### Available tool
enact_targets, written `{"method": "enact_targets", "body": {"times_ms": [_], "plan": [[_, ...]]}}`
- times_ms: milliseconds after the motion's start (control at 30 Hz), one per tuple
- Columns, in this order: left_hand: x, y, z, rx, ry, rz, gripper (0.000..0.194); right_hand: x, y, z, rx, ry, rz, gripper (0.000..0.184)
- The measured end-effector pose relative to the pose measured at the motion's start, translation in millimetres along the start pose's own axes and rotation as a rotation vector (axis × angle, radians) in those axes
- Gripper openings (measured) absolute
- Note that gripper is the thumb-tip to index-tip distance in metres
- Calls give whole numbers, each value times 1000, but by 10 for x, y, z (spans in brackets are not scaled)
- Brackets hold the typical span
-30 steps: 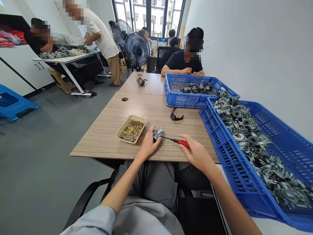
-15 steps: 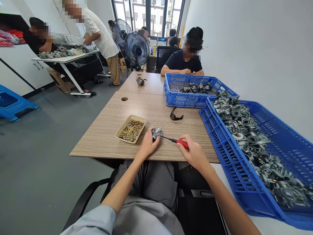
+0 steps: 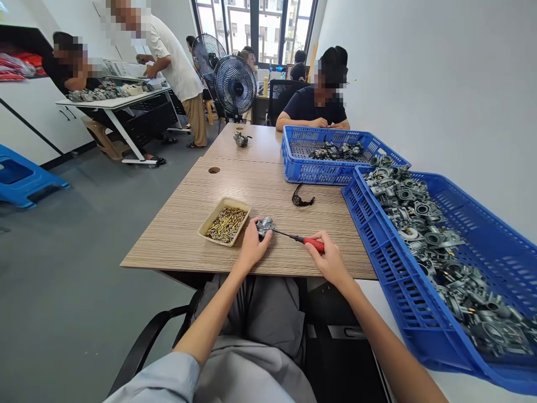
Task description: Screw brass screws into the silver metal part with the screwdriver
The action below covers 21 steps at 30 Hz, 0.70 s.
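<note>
My left hand [image 3: 253,246] is closed around a small grey metal carburetor [image 3: 265,225] near the front of the wood-grain table [image 3: 168,240]. In my right hand [image 3: 331,258] is a screwdriver [image 3: 314,244] with a red handle, gripped from the right side. Its dark shaft points left, and the tip meets the carburetor's right side; the exact contact spot is too small to make out. Just left of my left hand stands a cream tray [image 3: 203,230] filled with small brass-coloured parts [image 3: 226,225].
At right, a blue crate [image 3: 369,224] holds many carburetors [image 3: 423,210]. Behind it, another blue crate [image 3: 314,174] contains dark metal parts. A wristwatch [image 3: 298,200] and a single carburetor [image 3: 240,140] lie farther back. A co-worker [image 3: 310,106] sits across; fans [image 3: 235,84] stand beyond.
My left hand and the carburetor have shifted slightly left, and the carburetor appears turned a little. The screwdriver remains against it, in my right hand.
</note>
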State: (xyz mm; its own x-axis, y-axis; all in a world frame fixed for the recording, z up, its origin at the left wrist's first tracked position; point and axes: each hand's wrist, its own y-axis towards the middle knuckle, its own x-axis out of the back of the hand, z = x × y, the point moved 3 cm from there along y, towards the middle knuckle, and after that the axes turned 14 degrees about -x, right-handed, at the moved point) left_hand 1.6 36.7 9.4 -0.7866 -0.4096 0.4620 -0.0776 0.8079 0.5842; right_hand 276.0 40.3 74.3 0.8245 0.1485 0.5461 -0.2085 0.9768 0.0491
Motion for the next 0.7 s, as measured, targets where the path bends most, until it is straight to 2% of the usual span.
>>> {"method": "enact_targets", "body": {"times_ms": [167,267,500,700], "plan": [[25,11,6,19,-11,-16,36,-228,97,-372,-165,307,64,43],[41,11,-10,28,-24,-31,36,-342,125,-511,-204,430,102,48],[77,16,-42,30,-54,-64,42,-377,126,-565,-189,442,93,47],[89,7,-12,11,-38,-88,45,-361,47,-494,-152,346,12,46]]}}
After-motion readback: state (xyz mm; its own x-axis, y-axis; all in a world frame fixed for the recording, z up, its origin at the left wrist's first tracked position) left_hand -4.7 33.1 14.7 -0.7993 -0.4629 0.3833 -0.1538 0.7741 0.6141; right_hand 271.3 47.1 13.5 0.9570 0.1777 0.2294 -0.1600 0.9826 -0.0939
